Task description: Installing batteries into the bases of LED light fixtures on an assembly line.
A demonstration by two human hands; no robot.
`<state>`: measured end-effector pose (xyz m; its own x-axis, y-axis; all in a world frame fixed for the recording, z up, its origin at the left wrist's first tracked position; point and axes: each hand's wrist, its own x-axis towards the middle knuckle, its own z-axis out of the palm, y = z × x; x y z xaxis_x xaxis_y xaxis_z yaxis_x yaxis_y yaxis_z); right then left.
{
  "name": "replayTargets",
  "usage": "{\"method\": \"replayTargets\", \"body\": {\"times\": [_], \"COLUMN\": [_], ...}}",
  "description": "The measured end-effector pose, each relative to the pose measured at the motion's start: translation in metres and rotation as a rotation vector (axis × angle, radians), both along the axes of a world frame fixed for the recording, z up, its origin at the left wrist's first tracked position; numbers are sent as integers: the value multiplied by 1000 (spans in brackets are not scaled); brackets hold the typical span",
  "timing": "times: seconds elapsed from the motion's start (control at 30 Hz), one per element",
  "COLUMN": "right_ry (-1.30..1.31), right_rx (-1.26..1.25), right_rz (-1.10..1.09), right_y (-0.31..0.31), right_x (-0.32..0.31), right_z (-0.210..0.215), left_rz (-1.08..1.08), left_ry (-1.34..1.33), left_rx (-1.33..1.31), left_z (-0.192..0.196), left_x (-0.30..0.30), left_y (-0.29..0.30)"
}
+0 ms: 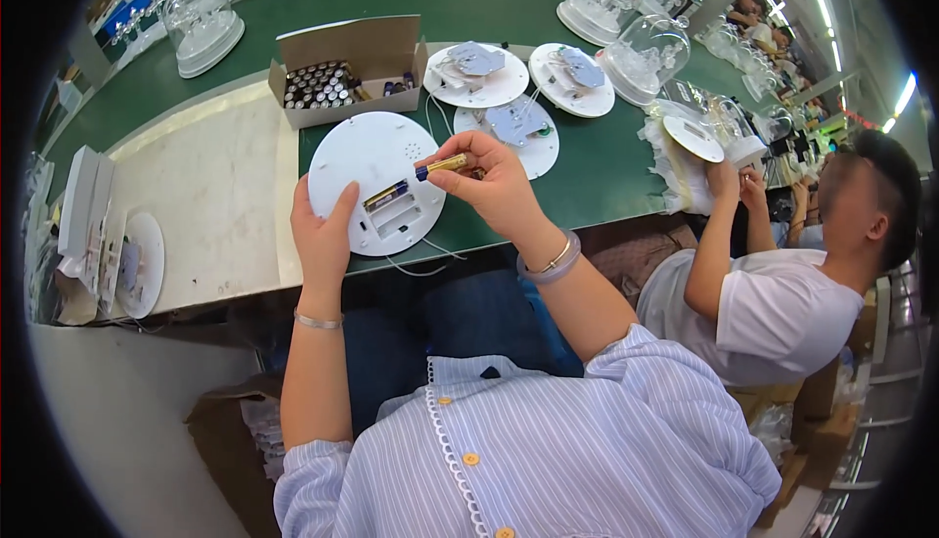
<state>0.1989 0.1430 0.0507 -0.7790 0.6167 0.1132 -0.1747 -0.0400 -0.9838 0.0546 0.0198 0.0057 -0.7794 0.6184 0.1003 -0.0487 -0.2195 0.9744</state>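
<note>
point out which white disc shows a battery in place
The disc in the left hand: one battery lies in its compartment; the three discs lying nearby show grey panels instead.

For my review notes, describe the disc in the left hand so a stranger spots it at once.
At the green table, find the open cardboard box of batteries. Just below it in the picture, the left hand holds a round white disc by its edge. Unlike the three white discs to its upper right, which carry grey panels, it shows an open battery compartment.
</note>
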Motion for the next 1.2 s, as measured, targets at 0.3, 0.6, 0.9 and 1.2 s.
{"method": "replayTargets", "body": {"times": [0.3,0.6,0.9,1.2], "right_ry": [-295,-495,-350,-354], "right_rx": [598,668,974,1198], "right_rz": [-85,-31,-89,-129], "right_y": [-15,-20,-38,-55], "right_x": [-1,4,-12,-19], "right_z": [3,5,-7,-17], "left_rz": [-1,16,27,-34], "left_ry": [13,33,82,154], "left_rx": [11,-12,-14,-37], "left_z": [1,1,0,3], "left_x": [2,2,1,-1], "left_y": [-2,-1,-1,-1]}}
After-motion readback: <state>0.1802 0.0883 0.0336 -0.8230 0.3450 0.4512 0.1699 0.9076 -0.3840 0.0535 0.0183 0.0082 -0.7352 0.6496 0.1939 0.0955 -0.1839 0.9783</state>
